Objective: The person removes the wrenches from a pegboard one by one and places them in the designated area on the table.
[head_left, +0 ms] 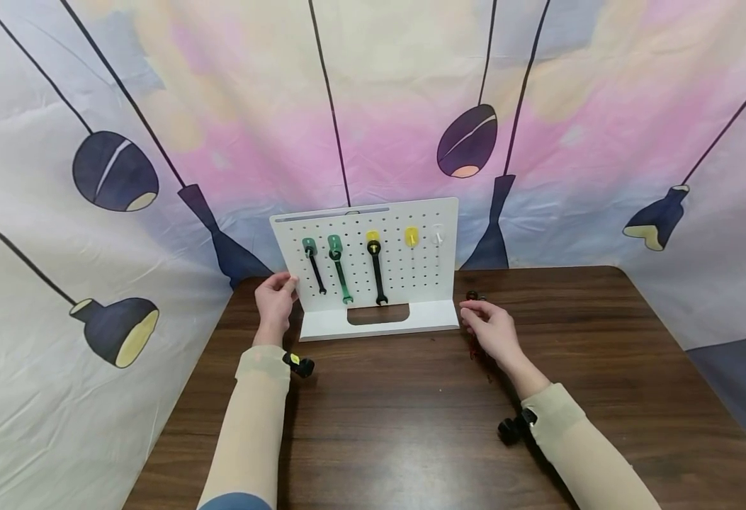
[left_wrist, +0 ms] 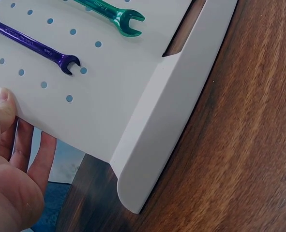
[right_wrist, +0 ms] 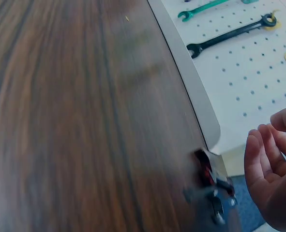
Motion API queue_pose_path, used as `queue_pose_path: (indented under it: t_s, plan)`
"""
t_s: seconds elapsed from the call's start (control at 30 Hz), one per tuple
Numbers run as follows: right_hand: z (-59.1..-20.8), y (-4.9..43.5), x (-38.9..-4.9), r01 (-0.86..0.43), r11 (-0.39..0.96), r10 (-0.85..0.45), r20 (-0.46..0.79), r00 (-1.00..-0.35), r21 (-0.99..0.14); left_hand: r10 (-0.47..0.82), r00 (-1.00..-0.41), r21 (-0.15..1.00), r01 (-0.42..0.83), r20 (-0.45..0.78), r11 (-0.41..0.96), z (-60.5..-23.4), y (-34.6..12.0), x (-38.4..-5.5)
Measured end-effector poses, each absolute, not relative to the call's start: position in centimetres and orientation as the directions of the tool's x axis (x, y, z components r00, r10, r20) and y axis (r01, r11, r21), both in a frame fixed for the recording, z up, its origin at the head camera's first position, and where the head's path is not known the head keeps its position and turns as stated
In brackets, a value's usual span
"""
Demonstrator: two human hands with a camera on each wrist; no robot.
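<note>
A white pegboard stand (head_left: 433,312) stands upright near the far side of the table. My left hand (head_left: 275,304) pinches its left edge, thumb on the front face and the other fingers behind. Beside the right edge is my right hand (head_left: 492,331), its fingers loosely bent and nothing between them. A small purple wrench (left_wrist: 29,43) and a green wrench (head_left: 341,276) hang from green hooks. To their right, a longer black wrench (head_left: 377,273) hangs from a yellow hook. Another yellow hook (head_left: 411,236) and a clear hook (head_left: 438,232) carry nothing.
Several dark and red items (right_wrist: 208,169), blurred in the right wrist view, lie by the board's right end, partly hidden by my right hand in the head view. A patterned cloth (head_left: 385,127) hangs behind the brown wooden table (head_left: 398,411).
</note>
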State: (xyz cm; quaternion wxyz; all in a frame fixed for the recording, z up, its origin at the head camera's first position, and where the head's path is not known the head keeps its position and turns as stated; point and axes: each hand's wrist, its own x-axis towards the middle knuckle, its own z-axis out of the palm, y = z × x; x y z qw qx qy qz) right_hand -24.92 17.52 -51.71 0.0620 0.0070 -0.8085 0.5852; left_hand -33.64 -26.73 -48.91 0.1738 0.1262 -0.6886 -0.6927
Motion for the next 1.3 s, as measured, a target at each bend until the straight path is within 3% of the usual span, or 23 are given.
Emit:
queue_pose_path:
  t_s: [0.57, 1.3]
  plan:
    - [-51.7, 12.1, -25.4, -0.114, 0.324, -0.039, 0.108, -0.993, -0.939, -0.414, -0.907, 0.996, 0.085, 0.079, 0.004, -48.8, -26.5, -33.6]
    - [-51.3, 7.3, -25.7, -0.083, 0.147, -0.128, 0.064, -0.990, -0.986, -0.415, -0.907, 0.997, 0.081, 0.074, 0.001, -48.9, -26.8, -33.6]
